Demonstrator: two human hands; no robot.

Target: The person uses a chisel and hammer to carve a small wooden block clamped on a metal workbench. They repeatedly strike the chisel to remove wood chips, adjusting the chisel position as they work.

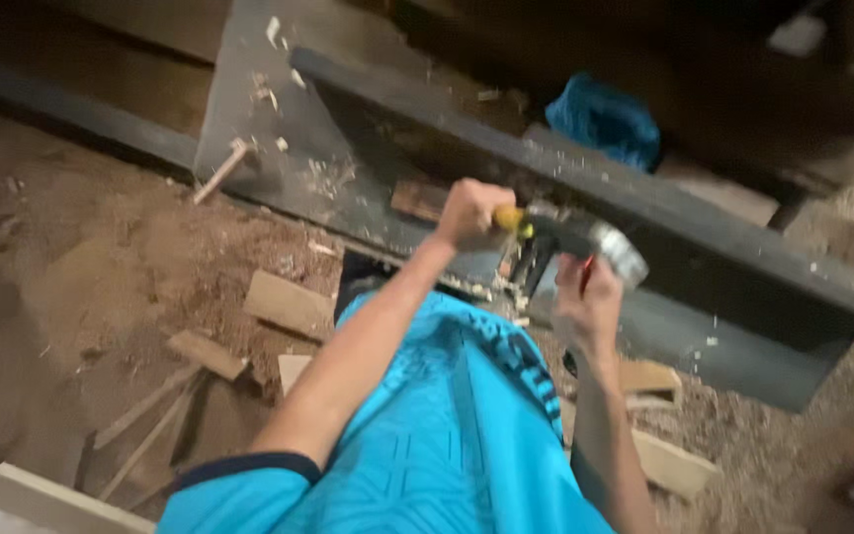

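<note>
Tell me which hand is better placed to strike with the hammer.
Left, probably. The left hand is already closed round the handle of the hammer. The right hand sits just below the hammer's head, against something small and red.

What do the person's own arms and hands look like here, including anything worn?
Both forearms are bare. The left hand and right hand wear no gloves. The left arm has a short bright turquoise sleeve with a dark hem band; no watch or rings visible.
</note>
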